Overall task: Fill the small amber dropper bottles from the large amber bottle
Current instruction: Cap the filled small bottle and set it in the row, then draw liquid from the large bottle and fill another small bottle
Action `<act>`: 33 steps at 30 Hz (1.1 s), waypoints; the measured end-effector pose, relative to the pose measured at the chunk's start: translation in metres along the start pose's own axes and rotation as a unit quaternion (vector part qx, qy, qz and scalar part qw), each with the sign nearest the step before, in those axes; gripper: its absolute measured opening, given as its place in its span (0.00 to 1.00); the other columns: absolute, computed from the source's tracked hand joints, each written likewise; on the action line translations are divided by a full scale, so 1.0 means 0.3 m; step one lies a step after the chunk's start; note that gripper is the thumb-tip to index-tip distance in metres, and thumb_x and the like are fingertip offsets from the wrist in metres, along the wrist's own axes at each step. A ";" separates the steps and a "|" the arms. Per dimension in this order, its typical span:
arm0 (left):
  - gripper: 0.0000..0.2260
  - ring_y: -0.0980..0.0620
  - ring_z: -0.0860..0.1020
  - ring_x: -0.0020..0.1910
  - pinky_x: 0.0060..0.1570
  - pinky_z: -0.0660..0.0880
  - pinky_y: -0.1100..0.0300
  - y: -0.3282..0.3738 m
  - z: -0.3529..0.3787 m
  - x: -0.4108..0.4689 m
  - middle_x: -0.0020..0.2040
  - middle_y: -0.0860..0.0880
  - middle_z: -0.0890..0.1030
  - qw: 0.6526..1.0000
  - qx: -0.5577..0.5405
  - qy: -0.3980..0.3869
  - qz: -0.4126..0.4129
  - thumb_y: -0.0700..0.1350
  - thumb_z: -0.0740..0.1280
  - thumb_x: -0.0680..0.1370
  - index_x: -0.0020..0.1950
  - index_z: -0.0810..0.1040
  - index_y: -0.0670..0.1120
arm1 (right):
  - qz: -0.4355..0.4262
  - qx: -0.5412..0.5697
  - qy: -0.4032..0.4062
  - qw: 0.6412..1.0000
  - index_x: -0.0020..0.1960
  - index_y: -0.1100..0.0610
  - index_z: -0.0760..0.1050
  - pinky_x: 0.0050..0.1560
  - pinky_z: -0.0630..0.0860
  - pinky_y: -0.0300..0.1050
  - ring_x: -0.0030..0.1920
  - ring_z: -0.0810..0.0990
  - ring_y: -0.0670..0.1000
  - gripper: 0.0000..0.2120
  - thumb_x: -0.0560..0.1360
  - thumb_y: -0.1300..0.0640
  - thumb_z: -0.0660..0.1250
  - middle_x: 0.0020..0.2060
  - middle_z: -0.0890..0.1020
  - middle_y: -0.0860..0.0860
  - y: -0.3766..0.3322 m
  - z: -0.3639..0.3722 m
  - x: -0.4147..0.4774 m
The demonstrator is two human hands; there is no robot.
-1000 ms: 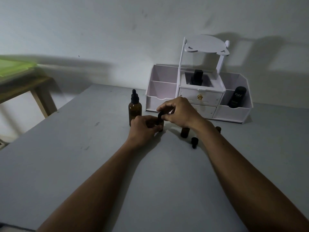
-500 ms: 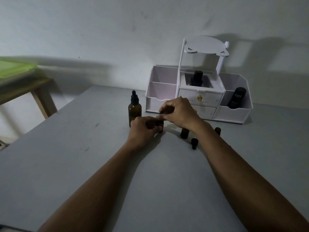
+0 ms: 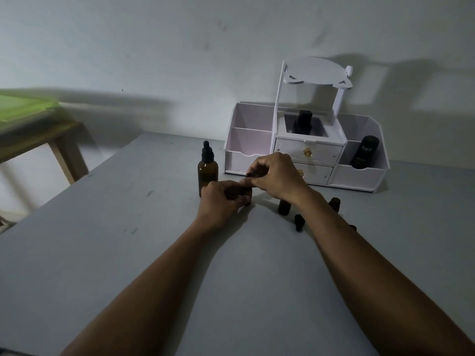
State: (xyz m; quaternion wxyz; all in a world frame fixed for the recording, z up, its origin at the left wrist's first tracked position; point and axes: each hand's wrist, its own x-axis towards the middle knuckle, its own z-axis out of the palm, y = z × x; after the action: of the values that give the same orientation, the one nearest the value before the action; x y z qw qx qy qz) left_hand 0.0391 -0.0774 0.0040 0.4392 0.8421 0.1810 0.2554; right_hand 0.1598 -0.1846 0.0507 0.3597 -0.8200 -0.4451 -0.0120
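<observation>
Both hands work one small bottle [image 3: 247, 194].
Left hand [image 3: 222, 200] grips its body on the table [image 3: 102, 253]; right hand [image 3: 276, 174] pinches its cap, beside the large bottle [image 3: 207, 173].

Both forearms were bare, with no sleeves in view. The left hand [image 3: 223, 199] and right hand [image 3: 276, 176] wore nothing visible.

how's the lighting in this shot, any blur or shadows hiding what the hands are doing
Head view: dim overall, light from the near side throws long shadows onto the wall behind the white organizer; left edge smeared by motion blur around the wooden side table; wide-angle bending at the edges; the small bottle between left hand and right hand is lost in shadow.
</observation>
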 end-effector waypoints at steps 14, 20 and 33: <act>0.08 0.58 0.82 0.32 0.38 0.82 0.56 0.004 -0.129 -0.025 0.34 0.56 0.84 0.967 -0.038 0.225 0.113 0.52 0.75 0.73 0.42 0.86 0.49 | -0.065 0.121 0.128 0.982 0.52 0.56 0.84 0.45 0.78 0.29 0.43 0.84 0.43 0.11 0.72 0.53 0.76 0.42 0.86 0.48 -0.151 -0.043 0.067; 0.23 0.59 0.81 0.49 0.40 0.79 0.66 -0.077 -0.196 0.015 0.49 0.54 0.84 0.964 -0.058 0.257 0.032 0.59 0.76 0.70 0.61 0.81 0.52 | -0.035 0.157 0.085 0.983 0.57 0.56 0.83 0.43 0.77 0.26 0.45 0.83 0.45 0.15 0.72 0.53 0.77 0.45 0.85 0.49 -0.224 0.051 0.127; 0.27 0.54 0.84 0.52 0.55 0.81 0.57 -0.156 -0.200 0.047 0.57 0.47 0.84 0.992 -0.103 0.067 -0.024 0.46 0.78 0.71 0.69 0.78 0.46 | -0.001 0.139 0.089 0.986 0.50 0.60 0.86 0.47 0.79 0.32 0.42 0.84 0.45 0.08 0.72 0.58 0.76 0.44 0.88 0.53 -0.245 0.143 0.155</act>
State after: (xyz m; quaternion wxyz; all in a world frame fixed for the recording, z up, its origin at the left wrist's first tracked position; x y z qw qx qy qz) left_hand 0.0112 -0.0054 -0.0021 0.5168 0.7687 0.2028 0.3177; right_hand 0.1206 -0.1001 0.0773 0.5085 -0.7570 -0.4098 -0.0232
